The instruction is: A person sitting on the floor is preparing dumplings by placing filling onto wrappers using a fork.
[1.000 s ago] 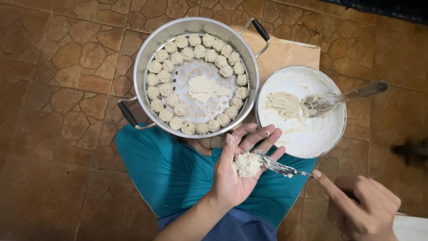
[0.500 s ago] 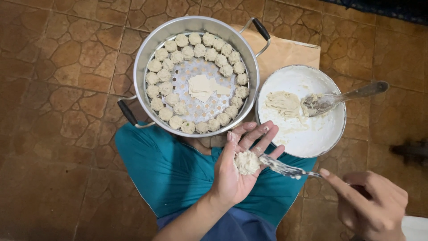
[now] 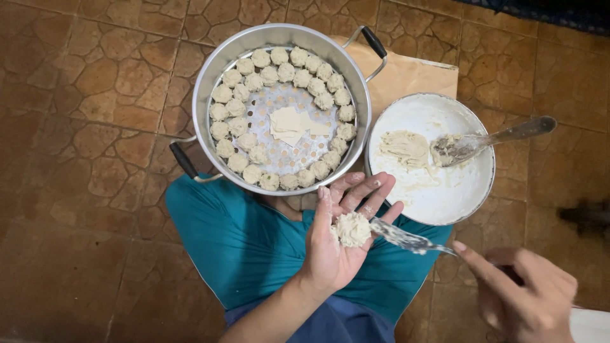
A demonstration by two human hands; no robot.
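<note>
Your left hand point(image 3: 337, 244) open, palm up, fingers spread wide — dumpling point(image 3: 351, 229) sits on palm, filling showing on top. Your right hand point(image 3: 521, 292) pinches handle of small spoon point(image 3: 406, 237), pointer finger stretched out along it; spoon tip touches dumpling. Big metal steamer pot point(image 3: 204, 76) above hand, ring of finished dumplings point(image 3: 267, 63) round edge, flat wrappers point(image 3: 291, 124) in middle. White bowl point(image 3: 438, 197) just beside pot — lump of filling point(image 3: 403, 148) and second spoon point(image 3: 483, 141) inside. Teal cloth point(image 3: 241, 235) on lap under hand.

Steamer pot point(image 3: 210, 82) ringed with dumplings point(image 3: 236, 163); white bowl point(image 3: 467, 197), spoon point(image 3: 489, 140) inside.
</note>
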